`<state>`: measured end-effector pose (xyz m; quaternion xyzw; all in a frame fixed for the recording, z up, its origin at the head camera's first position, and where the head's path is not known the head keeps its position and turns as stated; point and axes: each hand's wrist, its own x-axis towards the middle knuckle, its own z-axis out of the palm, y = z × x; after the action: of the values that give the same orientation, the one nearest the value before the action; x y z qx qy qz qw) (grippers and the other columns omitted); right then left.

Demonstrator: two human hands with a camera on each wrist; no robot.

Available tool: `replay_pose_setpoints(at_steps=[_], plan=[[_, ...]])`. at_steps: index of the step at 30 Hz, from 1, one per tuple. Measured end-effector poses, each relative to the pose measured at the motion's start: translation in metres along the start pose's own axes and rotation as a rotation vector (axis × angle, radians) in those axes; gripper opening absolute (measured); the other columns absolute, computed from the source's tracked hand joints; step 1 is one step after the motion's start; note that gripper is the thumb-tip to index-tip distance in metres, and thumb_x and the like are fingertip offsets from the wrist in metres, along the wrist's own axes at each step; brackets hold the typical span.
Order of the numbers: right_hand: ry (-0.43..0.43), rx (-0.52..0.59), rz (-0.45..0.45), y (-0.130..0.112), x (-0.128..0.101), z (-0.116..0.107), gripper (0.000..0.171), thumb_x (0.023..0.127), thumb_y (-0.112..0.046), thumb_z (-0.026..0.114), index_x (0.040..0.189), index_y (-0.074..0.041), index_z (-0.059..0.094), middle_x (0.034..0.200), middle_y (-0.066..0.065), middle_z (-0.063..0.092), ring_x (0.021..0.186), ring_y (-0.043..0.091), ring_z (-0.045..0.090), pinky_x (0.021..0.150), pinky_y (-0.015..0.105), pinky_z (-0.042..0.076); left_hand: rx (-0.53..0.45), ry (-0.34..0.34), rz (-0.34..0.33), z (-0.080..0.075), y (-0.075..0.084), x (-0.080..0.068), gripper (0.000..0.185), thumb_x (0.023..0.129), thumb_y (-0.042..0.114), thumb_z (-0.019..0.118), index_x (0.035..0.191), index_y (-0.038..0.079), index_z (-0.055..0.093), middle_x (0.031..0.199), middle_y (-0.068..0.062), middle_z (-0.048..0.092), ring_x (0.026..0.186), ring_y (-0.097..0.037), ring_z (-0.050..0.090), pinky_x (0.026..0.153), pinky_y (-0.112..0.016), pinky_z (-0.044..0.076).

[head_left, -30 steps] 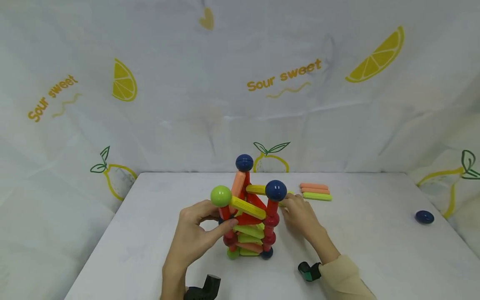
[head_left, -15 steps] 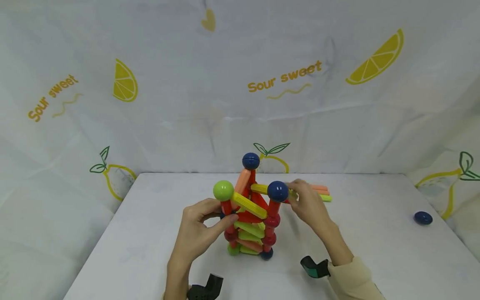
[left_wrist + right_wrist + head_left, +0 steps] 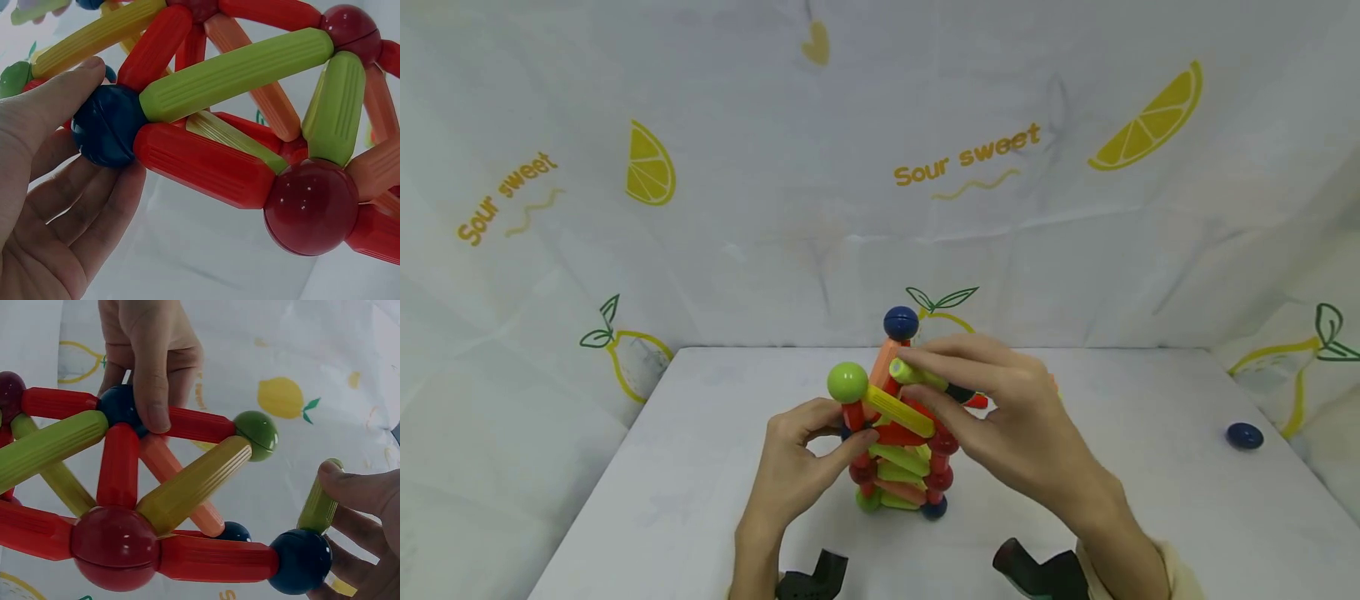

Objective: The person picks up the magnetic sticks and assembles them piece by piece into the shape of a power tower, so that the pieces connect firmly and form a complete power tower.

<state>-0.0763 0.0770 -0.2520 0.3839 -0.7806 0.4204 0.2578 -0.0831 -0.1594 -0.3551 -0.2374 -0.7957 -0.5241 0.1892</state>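
While the left hand (image 3: 805, 462) pinches a dark blue ball (image 3: 106, 125) in the tower (image 3: 898, 450) mid-tabletop, the right hand (image 3: 1007, 425) grips a yellow-green rod (image 3: 917, 377); tugging it could topple the magnetic joints.

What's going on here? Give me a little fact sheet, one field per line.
Setting: white table, lemon-print cloth behind
Structure: tower of magnetic sticks and balls
Left hand: pinches a dark blue ball at a joint of the tower
Right hand: grips a yellow-green stick that meets a blue ball at the tower's top
Top ball: green ball on a corner
Loose piece: blue ball alone at far right
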Motion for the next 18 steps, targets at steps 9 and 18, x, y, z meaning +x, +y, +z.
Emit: replay_pose_setpoints(at_steps=[9, 18], plan=[[-0.037, -0.287, -0.083, 0.0, 0.0, 0.018, 0.037, 0.076, -0.008, 0.088, 0.112, -0.014, 0.08, 0.102, -0.003, 0.075, 0.098, 0.015, 0.065, 0.086, 0.035, 0.054, 0.01, 0.001, 0.008, 0.0, 0.0, 0.0, 0.024, 0.086, 0.012, 0.082, 0.109, 0.011, 0.077, 0.098, -0.004, 0.079, 0.088, -0.013, 0.076, 0.079, -0.027, 0.063], [-0.087, -0.462, -0.082, -0.005, 0.001, 0.031, 0.04, 0.074, -0.01, 0.091, 0.112, -0.017, 0.08, 0.105, -0.002, 0.076, 0.098, 0.016, 0.065, 0.092, 0.037, 0.052, 0.039, 0.002, 0.009, -0.001, 0.0, 0.001, 0.025, 0.085, 0.014, 0.083, 0.109, 0.012, 0.076, 0.097, -0.002, 0.079, 0.087, -0.01, 0.075, 0.078, -0.027, 0.063]])
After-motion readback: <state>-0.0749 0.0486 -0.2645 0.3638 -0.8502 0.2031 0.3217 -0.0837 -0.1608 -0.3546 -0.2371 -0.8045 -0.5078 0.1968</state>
